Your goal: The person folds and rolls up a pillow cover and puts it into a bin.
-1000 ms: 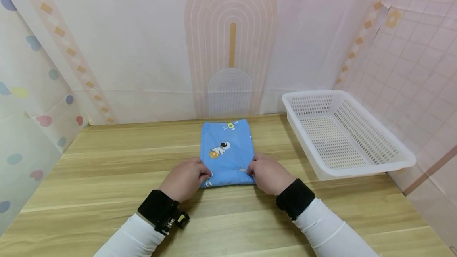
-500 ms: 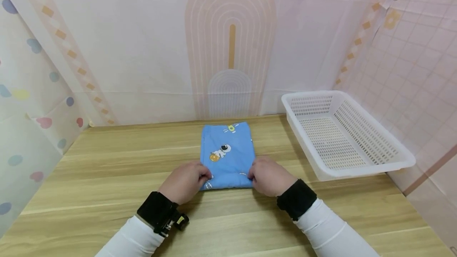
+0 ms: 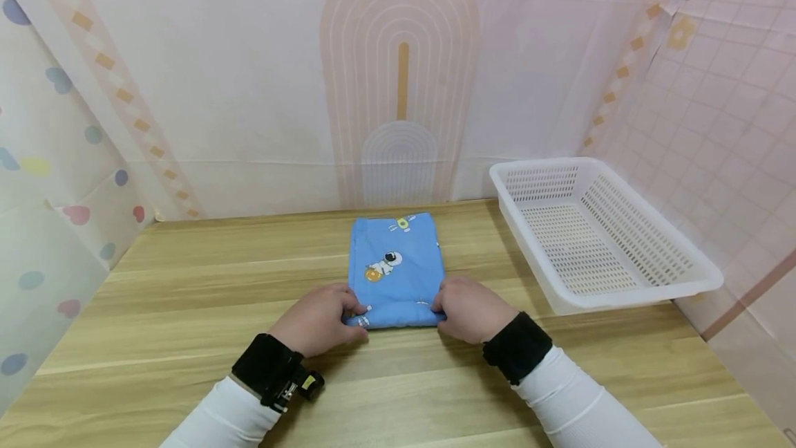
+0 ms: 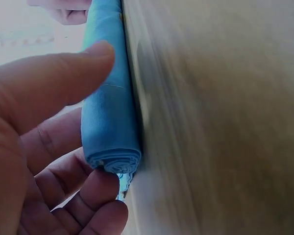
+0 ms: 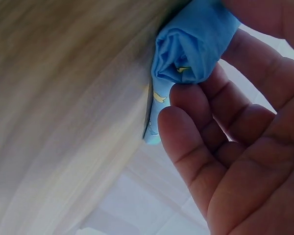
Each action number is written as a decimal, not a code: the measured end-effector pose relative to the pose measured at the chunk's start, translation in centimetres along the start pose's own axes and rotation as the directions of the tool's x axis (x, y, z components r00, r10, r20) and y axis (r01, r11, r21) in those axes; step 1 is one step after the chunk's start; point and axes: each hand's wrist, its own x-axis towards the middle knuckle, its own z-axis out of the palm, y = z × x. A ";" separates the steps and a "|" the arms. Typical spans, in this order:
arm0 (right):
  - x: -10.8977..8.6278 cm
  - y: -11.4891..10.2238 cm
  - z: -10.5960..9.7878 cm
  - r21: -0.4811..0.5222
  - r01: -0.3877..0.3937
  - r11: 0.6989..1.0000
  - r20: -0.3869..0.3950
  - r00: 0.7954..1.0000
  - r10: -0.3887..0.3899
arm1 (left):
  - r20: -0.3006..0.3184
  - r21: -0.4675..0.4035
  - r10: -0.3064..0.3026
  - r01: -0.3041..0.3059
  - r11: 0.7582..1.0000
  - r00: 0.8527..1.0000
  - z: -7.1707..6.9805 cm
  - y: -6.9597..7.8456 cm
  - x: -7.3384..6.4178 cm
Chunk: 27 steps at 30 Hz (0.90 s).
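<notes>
A folded blue cloth printed with little astronauts lies flat on the table, its near edge rolled up. My left hand is at the left end of the roll, thumb on the near side and fingers over the top. The left wrist view shows the spiralled end of the rolled cloth between thumb and fingers. At the right end my right hand grips the roll. Coiled layers of the cloth show in the right wrist view, with curled fingers beside them; the thumb is partly cut off by the frame.
A white perforated plastic basket stands on the right of the wooden table. Patterned sheets hang behind the table and along both sides.
The cloth has shifted slightly toward me. My left thumb has come away from the fingers and now sits lower, at the roll's near side. My right hand has barely moved.
</notes>
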 end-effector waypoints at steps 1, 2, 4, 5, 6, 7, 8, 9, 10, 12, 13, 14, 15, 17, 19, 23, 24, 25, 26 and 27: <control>0.0 0.0 0.0 -0.001 0.000 1.000 0.000 1.000 0.000 | -0.001 0.000 -0.008 0.008 1.000 1.000 0.0 0.0 0.0; 0.0 0.0 0.0 -0.001 -0.001 1.000 0.001 1.000 0.001 | -0.004 0.002 -0.015 0.015 1.000 1.000 0.1 0.1 0.1; 0.0 0.0 0.0 -0.002 -0.008 1.000 0.004 1.000 0.008 | -0.010 0.007 -0.025 0.025 1.000 1.000 0.2 0.2 0.1; 0.0 -0.1 0.0 0.001 -0.016 1.000 0.005 1.000 0.016 | -0.014 0.010 -0.027 0.028 1.000 1.000 0.3 0.2 0.1; 0.0 -0.1 0.0 0.002 -0.021 1.000 0.008 1.000 0.021 | -0.016 0.013 -0.031 0.032 0.999 0.999 0.3 0.3 0.1; 0.0 -0.1 0.0 0.004 -0.027 1.000 0.012 1.000 0.027 | -0.018 0.016 -0.035 0.035 0.999 0.999 0.4 0.3 0.1; 0.0 -0.1 0.0 0.006 -0.032 0.999 0.015 0.999 0.032 | -0.020 0.020 -0.038 0.038 0.999 0.999 0.4 0.4 0.1; 0.0 -0.1 0.0 0.007 -0.036 0.999 0.016 0.999 0.036 | -0.022 0.021 -0.042 0.043 0.999 0.999 0.4 0.4 0.1; 0.1 -0.1 0.0 0.007 -0.039 0.999 0.018 0.999 0.039 | -0.023 0.024 -0.047 0.048 0.999 0.999 0.4 0.5 0.1; 0.1 -0.1 0.1 0.007 -0.042 0.999 0.020 0.999 0.042 | -0.022 0.022 -0.057 0.057 0.998 0.998 0.5 0.5 0.1; 0.1 -0.1 0.1 0.007 -0.043 0.999 0.019 0.999 0.043 | -0.023 0.023 -0.060 0.060 0.998 0.998 0.5 0.5 0.1; 0.1 -0.1 0.1 0.006 -0.044 0.999 0.018 0.999 0.044 | -0.023 0.023 -0.063 0.063 0.998 0.998 0.5 0.6 0.1; 0.1 -0.1 0.1 0.005 -0.045 0.999 0.017 0.999 0.045 | -0.023 0.024 -0.066 0.066 0.998 0.998 0.5 0.6 0.1; 0.2 -0.1 0.2 0.004 -0.049 0.999 0.017 0.999 0.049 | -0.024 0.026 -0.070 0.071 0.997 0.997 0.5 0.7 0.1; 0.2 -0.1 0.2 0.003 -0.052 0.999 0.016 0.999 0.052 | -0.026 0.028 -0.077 0.078 0.997 0.997 0.5 0.7 0.2; 0.2 0.0 0.3 0.002 -0.057 0.998 0.014 0.998 0.057 | -0.030 0.037 -0.086 0.087 0.996 0.996 0.5 0.8 0.1; 0.2 0.0 0.4 0.001 -0.057 0.998 0.012 0.998 0.057 | -0.031 0.038 -0.088 0.089 0.995 0.996 0.5 0.8 0.1; 0.2 0.0 0.4 0.001 -0.055 0.998 0.011 0.998 0.055 | -0.031 0.041 -0.087 0.089 0.995 0.996 0.5 0.8 0.1; 0.2 0.1 0.4 0.000 -0.054 0.999 0.009 0.999 0.054 | -0.031 0.042 -0.086 0.087 0.995 0.996 0.5 0.8 0.1; 0.2 0.1 0.5 -0.001 -0.050 0.999 0.006 0.999 0.050 | -0.032 0.046 -0.084 0.085 0.995 0.996 0.5 0.8 0.1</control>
